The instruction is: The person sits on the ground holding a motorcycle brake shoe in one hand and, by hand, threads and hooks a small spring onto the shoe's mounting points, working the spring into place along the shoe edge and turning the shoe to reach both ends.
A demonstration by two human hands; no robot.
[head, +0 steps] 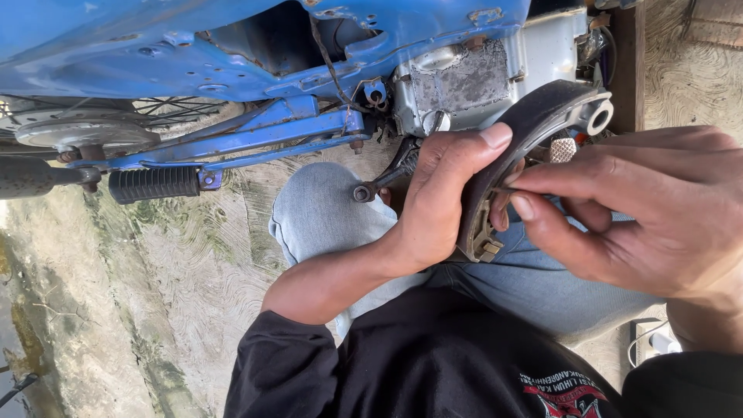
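In the head view, the left hand [433, 197] is wrapped around a curved dark grey metal brake shoe [518, 147], thumb pressed flat along its outer lining and the fingers curled behind its inner edge, so the hand is closed tight on it. The shoe is held up above the person's lap, over the faded blue denim trouser legs [325, 217], its round pale pivot eye at the upper end and a squared metal tab at the lower end. The right hand [658, 213] meets it from the other side, thumb and forefinger pinched together on a thin dark spring or wire at the shoe's inner curve; what exactly is pinched is too small to tell. Just behind the shoe stands the scuffed blue painted motorcycle frame [232, 54], with a grimy silver engine casing [472, 77], a black ribbed rubber footpeg [155, 184] and a dark bent lever [387, 174] below it. The ground is rough, pale concrete floor [155, 310].
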